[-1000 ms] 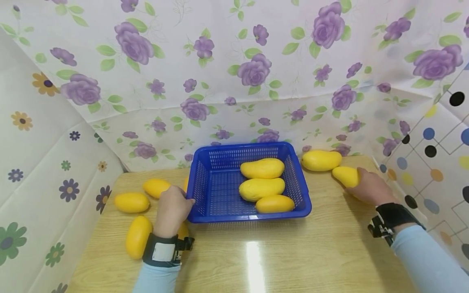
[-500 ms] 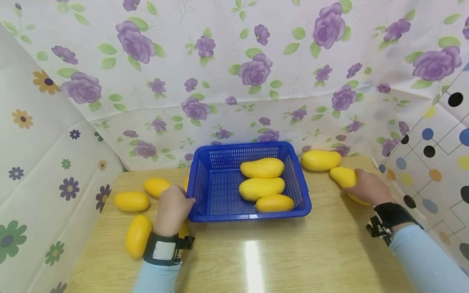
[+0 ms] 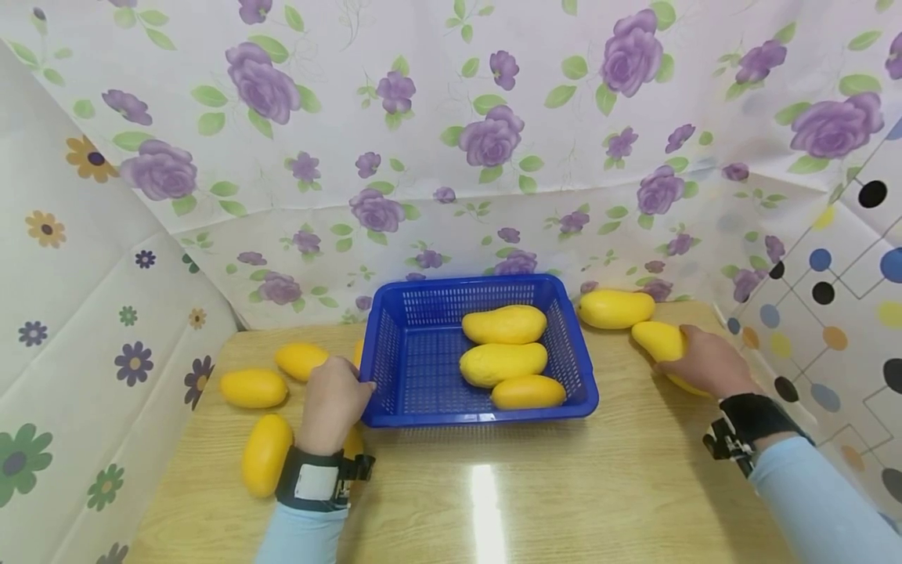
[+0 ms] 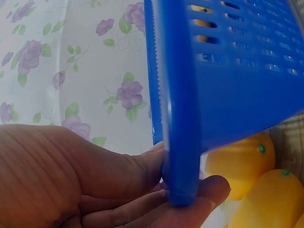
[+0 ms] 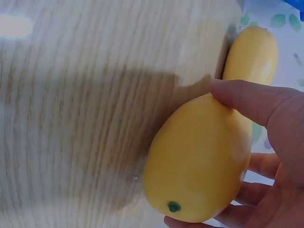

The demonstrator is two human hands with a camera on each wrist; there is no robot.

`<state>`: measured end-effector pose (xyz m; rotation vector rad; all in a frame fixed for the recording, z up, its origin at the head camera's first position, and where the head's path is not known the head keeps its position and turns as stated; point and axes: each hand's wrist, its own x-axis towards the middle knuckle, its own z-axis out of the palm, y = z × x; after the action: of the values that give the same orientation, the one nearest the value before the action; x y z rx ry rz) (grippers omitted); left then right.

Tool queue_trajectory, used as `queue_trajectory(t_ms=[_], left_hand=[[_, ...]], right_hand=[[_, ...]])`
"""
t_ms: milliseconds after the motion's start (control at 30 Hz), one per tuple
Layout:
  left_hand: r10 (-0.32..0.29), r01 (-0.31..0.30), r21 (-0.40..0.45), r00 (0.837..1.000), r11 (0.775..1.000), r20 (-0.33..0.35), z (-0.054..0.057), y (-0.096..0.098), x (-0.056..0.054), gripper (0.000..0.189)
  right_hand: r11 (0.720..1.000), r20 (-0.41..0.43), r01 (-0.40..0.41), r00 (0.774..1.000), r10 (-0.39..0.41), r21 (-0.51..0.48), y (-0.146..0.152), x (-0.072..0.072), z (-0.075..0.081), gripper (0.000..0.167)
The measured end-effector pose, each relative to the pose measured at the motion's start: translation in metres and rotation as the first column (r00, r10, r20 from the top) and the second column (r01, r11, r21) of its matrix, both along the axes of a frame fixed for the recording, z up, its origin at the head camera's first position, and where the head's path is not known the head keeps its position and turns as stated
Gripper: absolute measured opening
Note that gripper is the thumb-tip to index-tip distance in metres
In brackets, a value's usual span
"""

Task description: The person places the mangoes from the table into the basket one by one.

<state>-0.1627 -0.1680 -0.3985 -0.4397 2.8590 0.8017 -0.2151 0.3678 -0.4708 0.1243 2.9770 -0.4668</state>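
Observation:
My left hand [image 3: 331, 403] grips the left rim of a blue plastic basket [image 3: 479, 419], thumb on one side and fingers on the other, as the left wrist view shows. Three yellow mangoes lie in the basket's right half; the middle mango [image 3: 503, 364] runs crosswise. To the right of the basket, my right hand [image 3: 712, 360] holds another yellow mango [image 5: 199, 161]. Its thumb lies on one side of the fruit and its fingers curl round the other. The held mango's tip is close to a second mango [image 3: 618, 309] by the back wall.
Several mangoes lie left of the basket, among them one mango [image 3: 254, 388] at the far left and one mango [image 3: 268, 454] nearer the front. My left hand partly hides others. Floral cloth [image 3: 451, 157] walls the wooden table [image 3: 564, 493] at the back and sides.
My right hand has shifted slightly left with the mango, which has turned so that more of it shows below the hand. The left hand and basket stay in place.

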Motion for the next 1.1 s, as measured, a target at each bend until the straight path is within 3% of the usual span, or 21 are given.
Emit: queue_trajectory(t_ms=[400,733,967,1100], left_hand=[[-0.003,0.003,0.003,1.0,1.0,-0.009,0.0,-0.002,0.0,0.026],[-0.005,0.005,0.004,1.0,1.0,-0.018,-0.003,-0.002,0.0,0.026],[-0.009,0.009,0.0,1.0,1.0,-0.022,-0.002,-0.001,0.001,0.026],[-0.01,0.01,0.001,1.0,1.0,-0.027,-0.003,-0.002,0.0,0.026]], right_hand=[[0.998,-0.12,-0.052,0.992,0.047,-0.037,-0.009,0.0,0.015,0.09],[0.996,-0.183,-0.081,0.98,0.071,-0.044,-0.027,-0.003,0.033,0.083],[0.996,-0.199,-0.083,0.977,0.077,-0.019,-0.05,-0.006,0.052,0.094],[0.993,-0.231,-0.11,0.968,0.1,-0.03,-0.069,-0.008,0.063,0.09]])
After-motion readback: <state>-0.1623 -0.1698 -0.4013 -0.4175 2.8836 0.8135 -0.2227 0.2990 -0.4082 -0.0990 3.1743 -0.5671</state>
